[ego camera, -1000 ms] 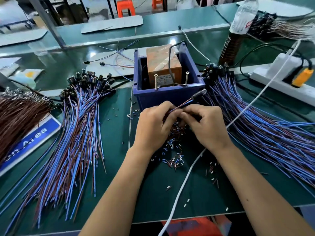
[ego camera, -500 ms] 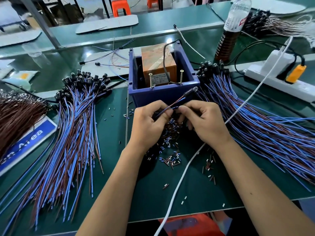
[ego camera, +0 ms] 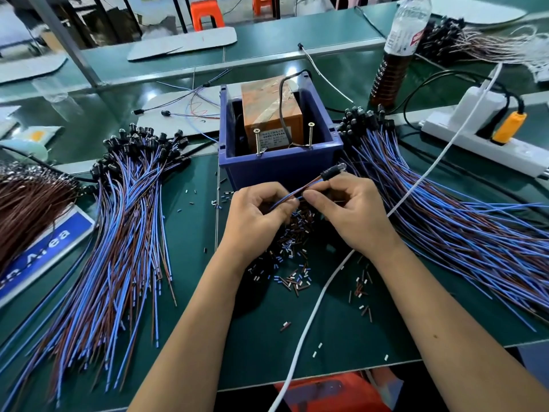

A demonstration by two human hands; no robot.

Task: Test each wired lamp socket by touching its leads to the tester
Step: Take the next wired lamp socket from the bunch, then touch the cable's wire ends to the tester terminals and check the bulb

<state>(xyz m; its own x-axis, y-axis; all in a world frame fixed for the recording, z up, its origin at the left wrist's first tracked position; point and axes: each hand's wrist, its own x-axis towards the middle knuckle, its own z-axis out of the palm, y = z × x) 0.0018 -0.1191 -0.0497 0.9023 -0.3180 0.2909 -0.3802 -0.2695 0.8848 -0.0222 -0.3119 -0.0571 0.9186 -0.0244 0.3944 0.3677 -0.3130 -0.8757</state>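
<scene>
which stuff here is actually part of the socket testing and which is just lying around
In use: left hand and right hand pinching one wired socket; tester in blue bin; socket bundles.
Lying about: bottle, power strip, insulation scraps.

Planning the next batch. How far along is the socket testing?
Done, apparently: a pile of wired sockets lies left of the blue bin, though its status is a guess. In hand: left hand and right hand pinch the leads of one socket, not yet on the tester's screws. Left: the right pile.
</scene>
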